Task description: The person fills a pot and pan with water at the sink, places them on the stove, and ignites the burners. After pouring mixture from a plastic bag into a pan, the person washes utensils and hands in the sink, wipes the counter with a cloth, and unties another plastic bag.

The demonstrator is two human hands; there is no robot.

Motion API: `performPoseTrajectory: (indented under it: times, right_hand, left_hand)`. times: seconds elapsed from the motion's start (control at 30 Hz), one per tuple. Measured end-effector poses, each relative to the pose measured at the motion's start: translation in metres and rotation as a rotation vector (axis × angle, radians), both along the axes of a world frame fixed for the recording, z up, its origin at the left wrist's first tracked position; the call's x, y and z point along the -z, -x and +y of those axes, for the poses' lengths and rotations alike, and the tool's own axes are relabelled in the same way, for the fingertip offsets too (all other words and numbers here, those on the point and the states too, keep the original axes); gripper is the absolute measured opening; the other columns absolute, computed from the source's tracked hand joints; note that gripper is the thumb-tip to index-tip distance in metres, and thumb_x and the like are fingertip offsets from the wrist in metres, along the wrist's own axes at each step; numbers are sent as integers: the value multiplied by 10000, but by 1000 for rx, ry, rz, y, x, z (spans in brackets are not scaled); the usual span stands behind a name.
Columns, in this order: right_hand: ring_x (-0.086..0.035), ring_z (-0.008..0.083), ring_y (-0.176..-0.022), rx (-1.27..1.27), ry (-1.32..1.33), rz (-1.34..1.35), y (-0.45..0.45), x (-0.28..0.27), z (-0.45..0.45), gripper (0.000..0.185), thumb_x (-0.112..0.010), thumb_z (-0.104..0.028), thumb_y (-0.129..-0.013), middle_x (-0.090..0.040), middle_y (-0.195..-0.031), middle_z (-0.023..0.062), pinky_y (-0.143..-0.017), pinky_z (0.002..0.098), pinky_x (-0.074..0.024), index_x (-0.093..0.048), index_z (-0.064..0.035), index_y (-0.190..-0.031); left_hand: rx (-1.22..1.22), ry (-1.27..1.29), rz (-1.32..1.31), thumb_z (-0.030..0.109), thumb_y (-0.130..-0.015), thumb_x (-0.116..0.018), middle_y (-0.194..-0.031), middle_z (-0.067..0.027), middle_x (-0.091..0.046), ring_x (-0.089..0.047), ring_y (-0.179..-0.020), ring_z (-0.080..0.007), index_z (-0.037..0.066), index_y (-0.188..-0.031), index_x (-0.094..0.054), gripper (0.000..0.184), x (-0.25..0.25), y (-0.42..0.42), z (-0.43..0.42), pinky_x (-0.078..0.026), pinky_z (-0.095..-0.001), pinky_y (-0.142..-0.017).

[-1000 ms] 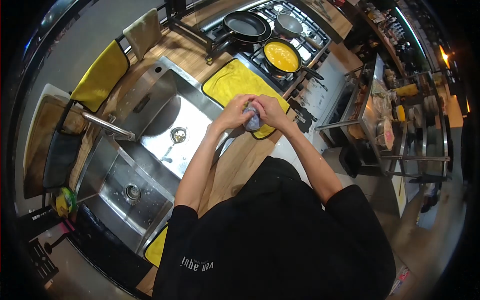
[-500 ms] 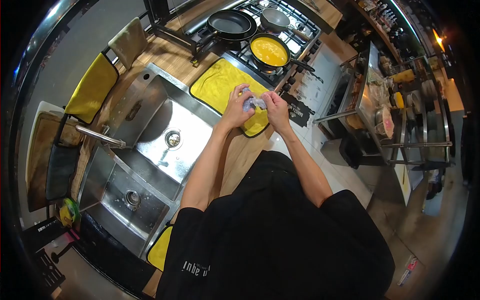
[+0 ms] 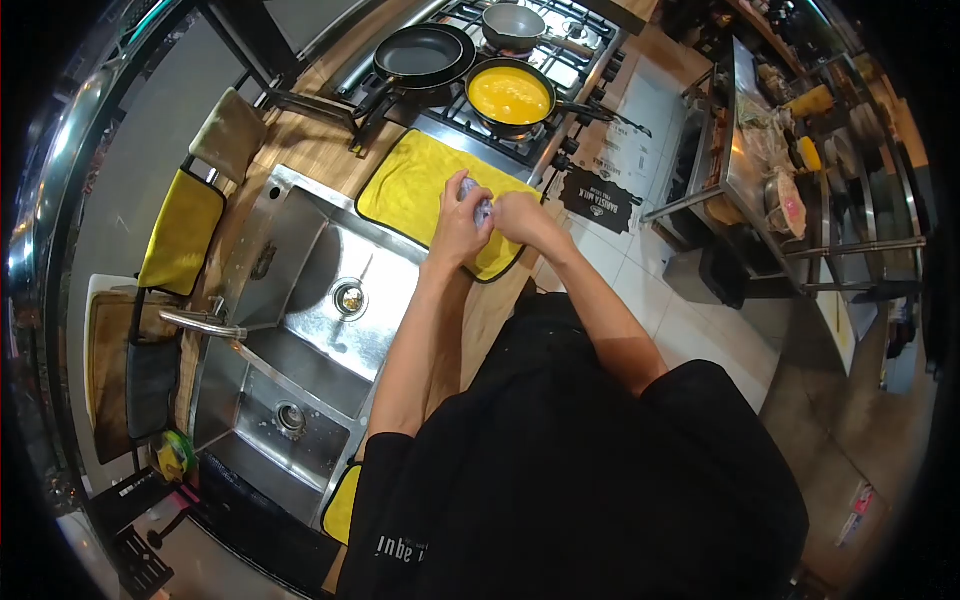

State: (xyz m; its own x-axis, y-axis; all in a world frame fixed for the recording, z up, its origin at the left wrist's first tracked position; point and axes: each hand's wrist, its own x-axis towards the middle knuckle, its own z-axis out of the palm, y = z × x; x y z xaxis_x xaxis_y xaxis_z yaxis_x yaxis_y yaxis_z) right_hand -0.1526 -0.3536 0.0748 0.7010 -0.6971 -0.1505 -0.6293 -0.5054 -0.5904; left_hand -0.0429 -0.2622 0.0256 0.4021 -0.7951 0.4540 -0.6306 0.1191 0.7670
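Observation:
My left hand (image 3: pixel 461 225) is wrapped round a small crumpled, see-through plastic bag (image 3: pixel 483 211) with a pale purplish tint. What the bag contains, if anything, I cannot make out. Right beside it, my right hand (image 3: pixel 526 220) is closed at the bag's end, its fingers mostly hidden behind the back of the hand. Both hands are above a yellow cloth (image 3: pixel 405 180) with dark edging, spread on the wooden counter (image 3: pixel 320 150) between sink and stove.
On the gas stove (image 3: pixel 590 20), a frying pan (image 3: pixel 558 103) holds yellow liquid, near stacked dark pans (image 3: pixel 420 55) and a grey saucepan (image 3: pixel 513 25). A double steel sink (image 3: pixel 390 290) with a tap (image 3: pixel 205 325) lies left. A metal shelf rack (image 3: pixel 720 190) stands right.
My right hand has turned over, its back now upward, and has come closer to the left hand. Less of the bag shows between them. The whole view has shifted slightly.

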Motion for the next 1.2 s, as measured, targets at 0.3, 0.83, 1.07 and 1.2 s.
performPoseTrajectory:
  times: [0.3,0.83,1.07,1.2]
  right_hand:
    - [-633,363,-644,-352,300,-191,-20,29,-12,336,-485,-222,-863,-621,-716,243,-560,450,-475,-608,28,-676]
    - [-300,70,-412,-186,-1084,-389,-31,-24,-51,255,-477,-120,-884,-356,-568,-25,-373,263,-236,-465,-93,-630]
    - [-358,79,-432,-349,-950,-409,-44,-19,-46,284,-473,-137,-899,-413,-577,-17,-395,256,-285,-457,-78,-622]
    - [-434,91,-487,-683,-343,-484,-54,-25,-55,252,-488,-124,-878,-455,-565,21,-429,272,-346,-488,-35,-642]
  left_hand:
    - [-167,-100,125,35,-656,-698,-1292,-249,-413,-423,-1234,-424,72,-1012,-607,369,4,-4,-1,-419,-446,-986]
    - [-473,-167,240,128,-668,-718,-1294,-210,-468,-426,-1275,-364,83,-1027,-593,383,-12,2,-2,-394,-408,-1014]
    - [-466,-171,216,127,-662,-724,-1173,-176,-529,-486,-1178,-360,66,-1050,-575,420,-10,-1,-3,-409,-397,-985]
    - [-475,-133,233,126,-658,-725,-1141,-174,-540,-513,-1113,-353,61,-1064,-569,440,-2,4,-1,-421,-395,-962]
